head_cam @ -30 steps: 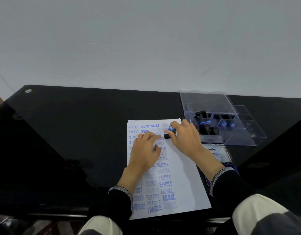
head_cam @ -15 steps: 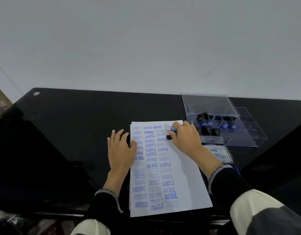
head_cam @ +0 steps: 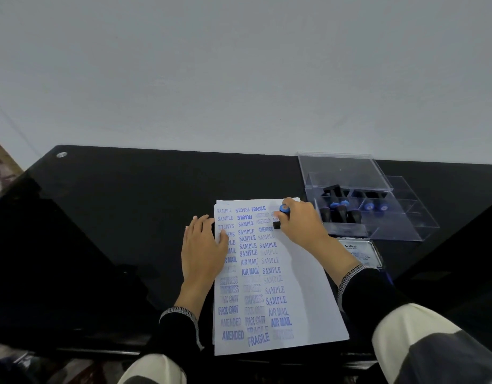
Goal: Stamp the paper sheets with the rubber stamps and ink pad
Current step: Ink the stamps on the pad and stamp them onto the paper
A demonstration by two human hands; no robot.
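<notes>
Glass, black and glossy, makes up the table [head_cam: 114, 217] in front of the person, and it runs back to a pale wall [head_cam: 239, 65]. Furthest left on it is a small round metal fitting [head_cam: 61, 154] near the back corner.

Moving right, the left hand [head_cam: 203, 245] lies flat with its fingers straight and close together, palm down on the left edge of the paper sheets [head_cam: 303, 286], partly on the paper and partly on the bare glass beside it. It grasps nothing. A dark sleeve with a pale stitched cuff [head_cam: 181, 314] covers the wrist.

The top sheet is crowded with blue stamped words in rough columns: SAMPLE, FRAGILE, AMENDED, AIR MAIL, EXPRESS, FAX OUT. Its right-hand strip is unprinted.

Near the sheet's far right corner the right hand [head_cam: 303, 223] has its fingers curled around a rubber stamp [head_cam: 282, 214], whose blue cap shows above the knuckles and whose black base sits down against the paper.

Just right of that wrist lies the ink pad [head_cam: 361, 252], its lid labelled Artline, partly hidden by the forearm. Behind it stands a clear plastic box [head_cam: 405, 217] with compartments, its lid [head_cam: 342, 170] open, holding more stamps [head_cam: 342, 212] with black bodies and blue caps.
</notes>
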